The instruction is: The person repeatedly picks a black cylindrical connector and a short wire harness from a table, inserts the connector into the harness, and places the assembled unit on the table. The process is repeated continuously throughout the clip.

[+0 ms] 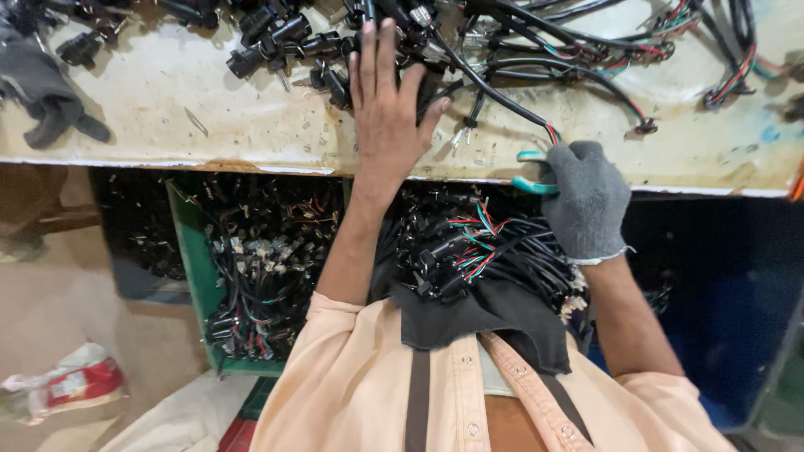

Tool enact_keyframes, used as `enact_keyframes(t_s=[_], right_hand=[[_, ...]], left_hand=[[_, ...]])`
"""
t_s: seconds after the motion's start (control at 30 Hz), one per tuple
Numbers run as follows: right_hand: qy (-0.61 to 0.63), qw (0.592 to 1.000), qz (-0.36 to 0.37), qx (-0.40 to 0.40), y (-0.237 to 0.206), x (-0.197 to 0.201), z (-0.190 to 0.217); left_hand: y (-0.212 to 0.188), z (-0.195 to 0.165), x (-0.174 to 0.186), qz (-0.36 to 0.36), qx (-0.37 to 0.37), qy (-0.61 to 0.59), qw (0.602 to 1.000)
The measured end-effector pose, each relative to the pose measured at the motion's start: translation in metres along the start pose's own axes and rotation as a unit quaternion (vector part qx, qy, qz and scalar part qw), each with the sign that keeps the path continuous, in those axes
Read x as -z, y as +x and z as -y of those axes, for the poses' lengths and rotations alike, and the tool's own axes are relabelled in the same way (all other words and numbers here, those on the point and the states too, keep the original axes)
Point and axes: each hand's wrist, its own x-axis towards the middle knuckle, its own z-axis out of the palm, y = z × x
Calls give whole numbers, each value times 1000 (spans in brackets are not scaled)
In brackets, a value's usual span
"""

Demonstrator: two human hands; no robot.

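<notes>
From the head camera, the view is looking straight down over the person's chest at a worn, pale tabletop (167,109) and the storage beneath its near edge.

The left hand (387,100) is lying flat and bare, fingers spread and fully open, pressing on a tangle of black wire harnesses (502,75) spread across the far part of the tabletop. It is gripping nothing; the open palm seems to be pinning or sorting through the cables so that one can be singled out. Just left of its fingers a cluster of black plug connectors (276,42) is lying, too jumbled to count exactly.

The right hand (586,201) is wearing one grey knitted glove and is curled closed around a tool with teal handles (532,172), probably cutters or pliers; two handle ends are showing, while the working tip is hidden. It is resting at the near edge of the tabletop, right where the red, green and black cores (553,132) of one cable are ending, so the tool is being kept ready beside the wire ends.

On the far left, one dark glove or cloth (42,92) is lying apart from the work.

Below the tabletop, a green bin (188,251) is holding many more harnesses, and a second heap of harnesses (477,247) is sitting just in front of the person's body, within easy reach. On the floor at near left, one crumpled red and white bag (71,385) is lying.
</notes>
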Motion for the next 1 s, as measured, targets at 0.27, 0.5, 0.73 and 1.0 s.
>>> enact_keyframes(t_s=[0.27, 0.5, 0.73, 1.0], right_hand=[[-41, 985, 170, 13, 27, 1, -5], [80, 992, 94, 32, 22, -11, -25], [573, 782, -13, -244, 5, 2, 3], [121, 960, 124, 219, 27, 54, 25]], left_hand=[[-3, 0, 3, 47, 42, 2, 998], [8, -2, 18, -67, 89, -369, 923], [-32, -54, 54, 79, 104, -739, 661], [-58, -84, 62, 241, 148, -634, 720]])
